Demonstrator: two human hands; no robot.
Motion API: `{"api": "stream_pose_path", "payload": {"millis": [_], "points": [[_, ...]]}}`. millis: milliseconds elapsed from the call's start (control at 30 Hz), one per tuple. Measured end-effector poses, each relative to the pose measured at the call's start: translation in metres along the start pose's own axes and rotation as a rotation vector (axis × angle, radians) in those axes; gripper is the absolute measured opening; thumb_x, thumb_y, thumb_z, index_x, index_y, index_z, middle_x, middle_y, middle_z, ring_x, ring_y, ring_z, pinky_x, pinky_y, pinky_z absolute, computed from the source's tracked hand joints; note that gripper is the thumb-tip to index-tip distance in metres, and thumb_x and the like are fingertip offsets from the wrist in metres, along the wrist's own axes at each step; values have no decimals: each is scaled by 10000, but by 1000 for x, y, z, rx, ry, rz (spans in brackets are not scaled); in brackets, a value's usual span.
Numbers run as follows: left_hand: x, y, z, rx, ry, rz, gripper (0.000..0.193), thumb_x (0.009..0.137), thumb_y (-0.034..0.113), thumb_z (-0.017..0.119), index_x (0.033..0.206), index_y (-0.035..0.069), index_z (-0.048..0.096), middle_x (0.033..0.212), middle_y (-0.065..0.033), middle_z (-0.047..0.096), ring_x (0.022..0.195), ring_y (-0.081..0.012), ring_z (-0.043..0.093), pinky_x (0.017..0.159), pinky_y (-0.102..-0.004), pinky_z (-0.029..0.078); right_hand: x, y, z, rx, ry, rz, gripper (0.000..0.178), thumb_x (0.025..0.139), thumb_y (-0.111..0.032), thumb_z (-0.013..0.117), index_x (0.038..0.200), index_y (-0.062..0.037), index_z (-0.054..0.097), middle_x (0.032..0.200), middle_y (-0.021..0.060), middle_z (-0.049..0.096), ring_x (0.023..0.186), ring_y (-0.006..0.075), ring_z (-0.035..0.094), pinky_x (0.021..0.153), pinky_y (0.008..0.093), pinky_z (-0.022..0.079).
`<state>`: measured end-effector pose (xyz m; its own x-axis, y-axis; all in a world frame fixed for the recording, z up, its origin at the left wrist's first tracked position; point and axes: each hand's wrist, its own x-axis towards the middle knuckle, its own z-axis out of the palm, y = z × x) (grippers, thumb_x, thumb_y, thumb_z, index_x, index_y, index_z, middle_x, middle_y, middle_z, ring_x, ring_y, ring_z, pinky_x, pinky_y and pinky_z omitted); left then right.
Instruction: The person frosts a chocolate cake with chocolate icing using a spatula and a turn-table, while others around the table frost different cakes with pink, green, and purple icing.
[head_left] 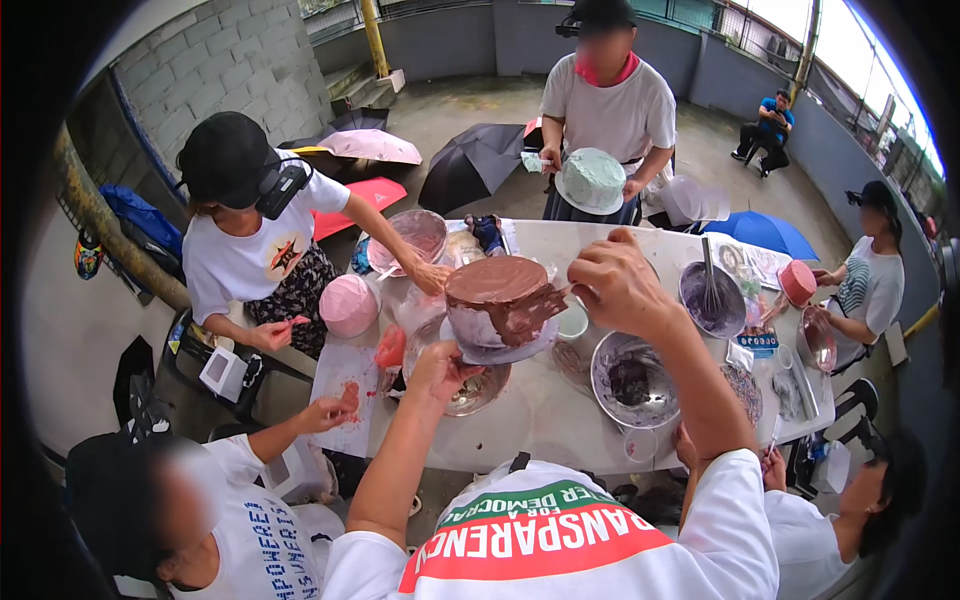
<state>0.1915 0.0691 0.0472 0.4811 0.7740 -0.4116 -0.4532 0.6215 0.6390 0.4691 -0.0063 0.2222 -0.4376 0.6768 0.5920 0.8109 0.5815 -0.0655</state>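
A white table point(535, 425) stands on a concrete floor point(445, 105), a grey wall point(450, 45) beyond it. Above the table, the left hand point(440, 372) clasps a pale board point(492, 353) carrying a brown-frosted cake point(495, 281); the right hand point(622, 283) pinches a brown-smeared tool point(530, 318) at the cake's side. On the table's near side, a shirt point(560, 535) bears printed lettering on red and green. Frosting hides the tool's shape, the board some left fingers.

The left hand point(440, 373) holds the plate point(492, 355) under a brown-topped cake point(492, 283) from seven o'clock; the right hand point(612, 283), at three, grips a spreader point(530, 316).
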Motion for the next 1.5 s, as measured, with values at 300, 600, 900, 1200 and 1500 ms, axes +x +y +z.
{"api": "stream_pose_path", "payload": {"millis": [300, 600, 900, 1200, 1500], "points": [[-3, 0, 0, -3, -21, 11, 430, 734, 18, 492, 1160, -22, 455, 1009, -150, 607, 807, -243, 652, 574, -395, 597, 0, 4, -14, -92, 105, 57, 137, 639, -54, 653, 679, -77, 524, 641, 47, 510, 682, 231, 543, 729, 373, 348], [-3, 0, 7, -41, -15, 12, 428, 735, 19, 487, 1159, -31, 456, 995, -150, 613, 815, -238, 654, 558, -391, 602, -3, 4, -4, -123, 115, 89, 147, 625, -49, 656, 694, -68, 528, 668, 53, 545, 699, 230, 556, 726, 386, 352], [5, -1, 2, -30, -2, 26, 421, 733, 16, 489, 1150, -37, 471, 997, -159, 616, 825, -247, 654, 559, -394, 602, -2, -1, 7, -21, 129, 74, 132, 639, -53, 654, 675, -81, 530, 657, 56, 537, 688, 236, 551, 705, 368, 346], [0, 6, 4, -94, 13, 0, 478, 720, -12, 473, 1196, 27, 445, 1024, -149, 598, 811, -261, 652, 607, -425, 596, -20, 24, 0, 50, 90, 174, 155, 637, -62, 706, 705, -77, 568, 661, 34, 575, 678, 226, 568, 708, 365, 351], [-8, 10, 6, -38, -51, 87, 406, 720, 5, 480, 1119, -65, 465, 992, -164, 600, 810, -245, 651, 565, -382, 607, -22, 34, -5, 46, 125, 249, 140, 649, -65, 698, 714, -72, 574, 688, 41, 593, 694, 228, 575, 715, 358, 349]]}}
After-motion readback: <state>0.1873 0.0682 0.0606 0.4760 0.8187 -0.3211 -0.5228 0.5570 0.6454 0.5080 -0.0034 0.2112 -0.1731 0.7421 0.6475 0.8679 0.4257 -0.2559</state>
